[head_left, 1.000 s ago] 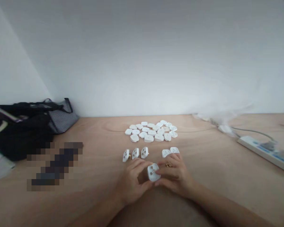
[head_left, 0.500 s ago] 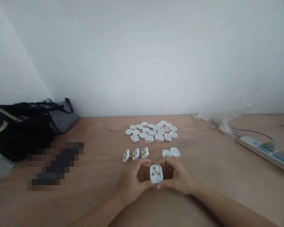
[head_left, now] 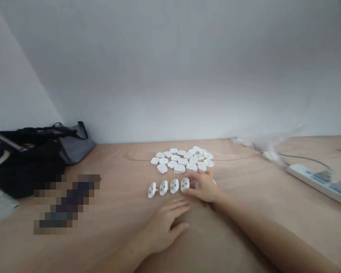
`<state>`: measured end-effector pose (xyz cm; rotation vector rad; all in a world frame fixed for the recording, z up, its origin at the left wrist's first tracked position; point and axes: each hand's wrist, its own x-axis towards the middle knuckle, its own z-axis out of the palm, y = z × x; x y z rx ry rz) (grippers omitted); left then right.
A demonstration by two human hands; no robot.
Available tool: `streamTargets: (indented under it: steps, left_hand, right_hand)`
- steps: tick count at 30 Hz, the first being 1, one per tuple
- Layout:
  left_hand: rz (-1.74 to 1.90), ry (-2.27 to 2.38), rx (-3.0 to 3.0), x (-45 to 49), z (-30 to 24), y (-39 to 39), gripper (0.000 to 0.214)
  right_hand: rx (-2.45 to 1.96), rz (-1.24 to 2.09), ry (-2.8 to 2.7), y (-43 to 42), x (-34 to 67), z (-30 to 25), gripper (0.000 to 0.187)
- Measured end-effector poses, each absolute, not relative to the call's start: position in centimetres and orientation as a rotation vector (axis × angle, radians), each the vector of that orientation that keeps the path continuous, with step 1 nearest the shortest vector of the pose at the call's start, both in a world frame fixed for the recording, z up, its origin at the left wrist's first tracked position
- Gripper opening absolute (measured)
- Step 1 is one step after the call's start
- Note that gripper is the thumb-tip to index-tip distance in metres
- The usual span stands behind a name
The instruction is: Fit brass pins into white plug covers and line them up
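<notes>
My right hand [head_left: 203,185] pinches a white plug base [head_left: 185,184] between thumb and fingers, at the right end of a row on the wooden table. The plug base stands on edge, its round metal contacts turned towards me. Beside it stand three similar ones: a near plug base [head_left: 174,186], a middle plug base [head_left: 163,188] and a leftmost plug base [head_left: 152,190] with a brass pin behind it. My left hand [head_left: 170,222] is over the table just in front of the row, fingers apart and holding nothing. White plug pieces behind my right hand are mostly hidden.
A cluster of several white plug covers [head_left: 179,168] lies behind the row. At right are a power strip [head_left: 321,182] with a cable and a clear plastic bag [head_left: 268,146]. Black bags [head_left: 28,163] and a blurred-out dark object [head_left: 71,201] are at left.
My right hand has carried the plug base forward to the right end of the row. My left hand has let go of it, drawn back slightly and opened.
</notes>
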<state>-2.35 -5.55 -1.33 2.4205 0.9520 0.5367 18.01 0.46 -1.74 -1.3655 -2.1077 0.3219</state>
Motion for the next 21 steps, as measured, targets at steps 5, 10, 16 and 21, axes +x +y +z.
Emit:
streamTargets:
  steps: [5, 10, 16, 21]
  left_hand:
    - [0.574, 0.974, 2.400, -2.4, -1.4, -5.6, 0.042]
    - [0.756, 1.090, 2.328, -1.6, -1.8, -5.2, 0.026]
    - [0.797, 1.097, 2.362, -1.0, -2.6, -4.7, 0.016]
    - [0.855, 1.118, 2.339, -1.0, -2.4, -5.0, 0.018]
  right_hand:
    - [-1.379, 0.287, -2.117, 0.3, 18.4, -2.0, 0.052]
    - [-1.431, 0.162, -2.212, -0.3, 21.0, -1.7, 0.044]
    - [-1.495, 0.122, -2.286, -0.6, 22.0, -2.0, 0.039]
    - [-1.455, 0.093, -2.217, -1.4, 21.6, -1.6, 0.039]
